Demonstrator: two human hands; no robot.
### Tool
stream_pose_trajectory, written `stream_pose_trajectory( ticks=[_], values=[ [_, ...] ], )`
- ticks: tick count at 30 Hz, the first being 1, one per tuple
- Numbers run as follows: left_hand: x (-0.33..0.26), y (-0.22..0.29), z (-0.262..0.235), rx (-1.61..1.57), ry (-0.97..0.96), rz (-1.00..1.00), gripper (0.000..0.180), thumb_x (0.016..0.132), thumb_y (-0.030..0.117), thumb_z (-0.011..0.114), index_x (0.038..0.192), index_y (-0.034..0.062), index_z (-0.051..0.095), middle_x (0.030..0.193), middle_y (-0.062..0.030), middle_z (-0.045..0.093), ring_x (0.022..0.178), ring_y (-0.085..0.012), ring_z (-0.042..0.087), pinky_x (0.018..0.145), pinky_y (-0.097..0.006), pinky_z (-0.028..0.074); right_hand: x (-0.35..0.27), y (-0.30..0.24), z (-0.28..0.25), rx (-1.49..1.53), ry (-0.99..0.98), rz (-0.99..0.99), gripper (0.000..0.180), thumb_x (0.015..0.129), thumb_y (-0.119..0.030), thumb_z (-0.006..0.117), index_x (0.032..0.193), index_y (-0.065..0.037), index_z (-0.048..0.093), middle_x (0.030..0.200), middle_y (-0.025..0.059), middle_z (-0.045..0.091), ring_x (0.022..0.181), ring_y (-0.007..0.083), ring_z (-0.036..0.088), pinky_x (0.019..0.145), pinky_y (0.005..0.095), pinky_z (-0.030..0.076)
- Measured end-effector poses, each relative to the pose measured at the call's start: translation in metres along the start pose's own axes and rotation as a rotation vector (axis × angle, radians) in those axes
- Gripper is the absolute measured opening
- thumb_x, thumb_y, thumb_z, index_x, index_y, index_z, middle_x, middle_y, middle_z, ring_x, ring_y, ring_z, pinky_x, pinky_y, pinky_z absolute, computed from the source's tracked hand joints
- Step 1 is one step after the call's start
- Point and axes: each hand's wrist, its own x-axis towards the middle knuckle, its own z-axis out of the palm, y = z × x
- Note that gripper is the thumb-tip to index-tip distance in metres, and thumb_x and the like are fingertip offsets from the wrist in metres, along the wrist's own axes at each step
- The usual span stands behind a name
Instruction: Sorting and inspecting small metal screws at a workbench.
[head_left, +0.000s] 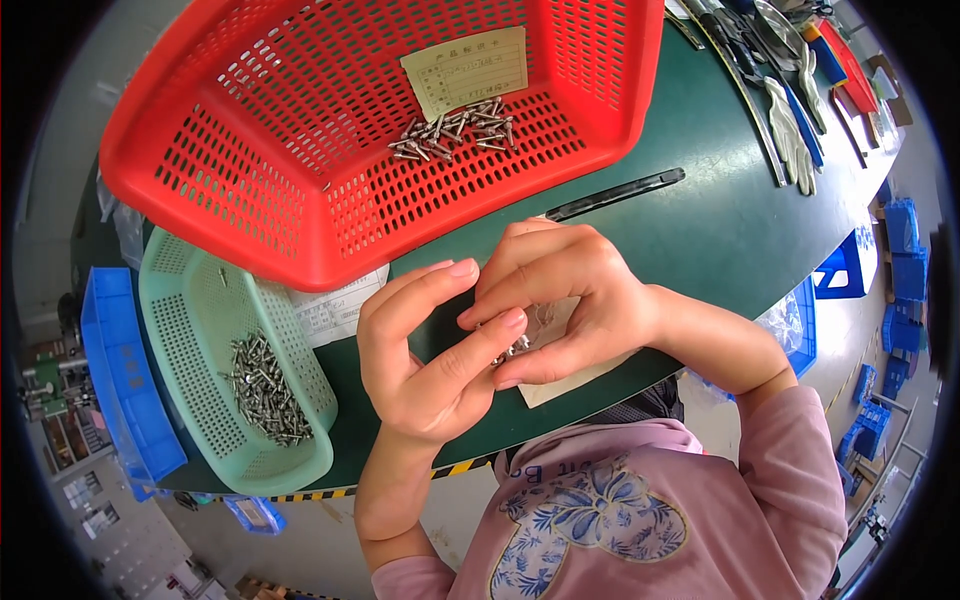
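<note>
A small metal screw (pixel 515 347) is pinched between the fingertips of both hands, just above a pale card (pixel 570 375) on the green table (pixel 720 230). Its long axis can't be told; mostly hidden by fingers. Left hand (pixel 425 350): thumb & forefinger curled, closed on the screw. Right hand (pixel 565 300): fingers pressed together on it. More screws (pixel 262 390) are seen in the green basket (pixel 190 300), left of the hands.
</note>
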Motion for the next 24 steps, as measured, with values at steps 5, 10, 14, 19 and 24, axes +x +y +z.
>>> stream_pose_trajectory(
  ticks=[5, 10, 14, 19, 24],
  values=[
    [0.000, -0.001, 0.001, -0.006, 0.006, -0.001, 0.031, 0.062, 0.009, 0.072, 0.092, 0.0156, 0.074, 0.107, -0.0084, 0.058, 0.093, -0.0244, 0.057, 0.076, -0.031, 0.050, 0.000, 0.000, -0.001, 0.015, -0.008, 0.016, 0.029, 0.061, -0.018, 0.080, 0.084, -0.003, 0.070, 0.076, 0.0064, 0.065, 0.071, 0.0188, 0.062, 0.066, 0.0309, 0.046],
    [0.002, -0.001, 0.000, 0.004, 0.008, 0.009, 0.033, 0.061, 0.008, 0.073, 0.093, 0.0154, 0.074, 0.107, -0.0082, 0.059, 0.093, -0.0244, 0.057, 0.075, -0.031, 0.050, 0.001, 0.000, -0.001, 0.044, -0.002, 0.008, 0.028, 0.062, -0.017, 0.079, 0.084, -0.004, 0.070, 0.076, 0.0055, 0.065, 0.071, 0.0195, 0.061, 0.067, 0.0315, 0.046],
    [-0.002, -0.001, 0.001, 0.026, 0.022, 0.017, 0.033, 0.063, 0.004, 0.073, 0.095, 0.0137, 0.073, 0.111, -0.0100, 0.057, 0.096, -0.0243, 0.057, 0.076, -0.031, 0.050, 0.001, 0.002, 0.000, 0.022, 0.014, -0.018, 0.029, 0.062, -0.017, 0.079, 0.086, -0.005, 0.070, 0.076, 0.0038, 0.064, 0.072, 0.0210, 0.060, 0.066, 0.0323, 0.045],
    [0.000, -0.004, 0.000, 0.043, 0.083, -0.060, 0.031, 0.070, 0.000, 0.068, 0.101, 0.0057, 0.069, 0.119, -0.0151, 0.051, 0.099, -0.0254, 0.056, 0.079, -0.033, 0.050, 0.004, 0.000, -0.015, -0.305, 0.087, -0.189, 0.033, 0.062, -0.020, 0.080, 0.091, -0.007, 0.070, 0.080, 0.0024, 0.064, 0.070, 0.0183, 0.058, 0.062, 0.0317, 0.042],
    [0.000, 0.001, -0.008, -0.627, 0.002, -0.616, 0.022, 0.078, 0.000, 0.057, 0.099, -0.0066, 0.060, 0.120, -0.0179, 0.048, 0.102, -0.0227, 0.055, 0.087, -0.033, 0.047, 0.005, -0.002, -0.016, -0.468, 0.108, -0.275, 0.035, 0.065, -0.024, 0.080, 0.094, -0.008, 0.070, 0.081, 0.0012, 0.063, 0.067, 0.0160, 0.056, 0.060, 0.0307, 0.041]
  ],
)
